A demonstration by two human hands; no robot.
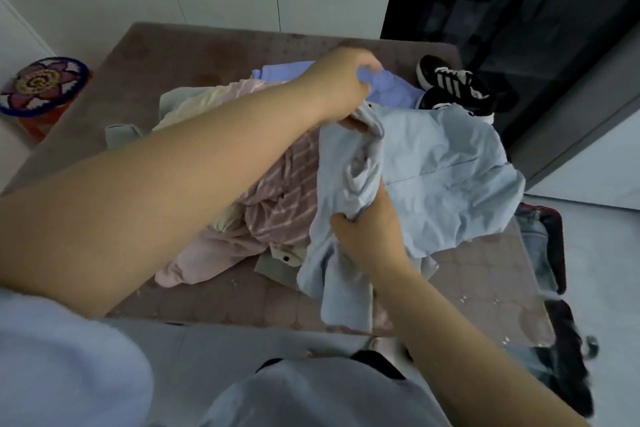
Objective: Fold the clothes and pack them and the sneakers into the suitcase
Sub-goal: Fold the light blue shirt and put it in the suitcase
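A brown quilted bed [207, 55] holds heaped clothes [277, 198]. On top lies a pale blue shirt [450, 177], running away from the person. The left hand [339, 90] pinches its far end in curled fingers. The right hand [370, 236] grips bunched cloth nearer. The suitcase [550, 253] sits on the floor, right.

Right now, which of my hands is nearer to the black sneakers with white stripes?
Left. Your left hand grips the pale blue shirt at its far end, just left of the black sneakers; your right hand holds the shirt well nearer you.
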